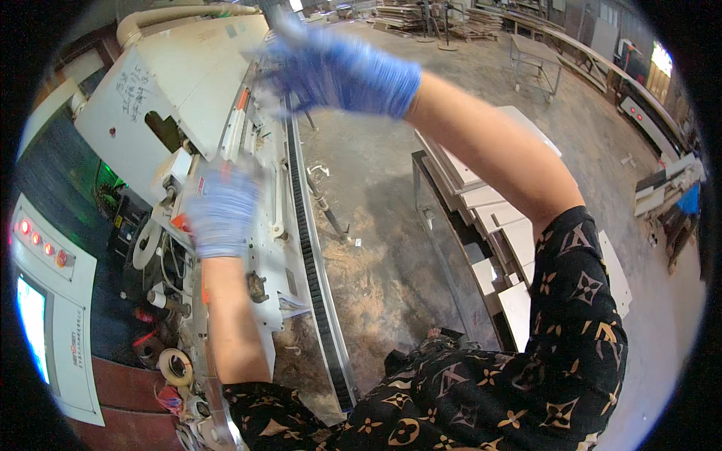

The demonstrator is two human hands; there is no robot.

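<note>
Both hands wear blue gloves over a white woodworking machine (188, 83). The left hand (222, 210) is raised with its forearm upright, back of the glove to the camera, pressed near the machine's white guide rail (259, 161); whether its grip is closed I cannot tell. The right hand (338, 71) stretches far forward, arm straight, blurred, fingers loosely curled, grip holding nothing visible, above the black toothed track (304, 218).
</note>
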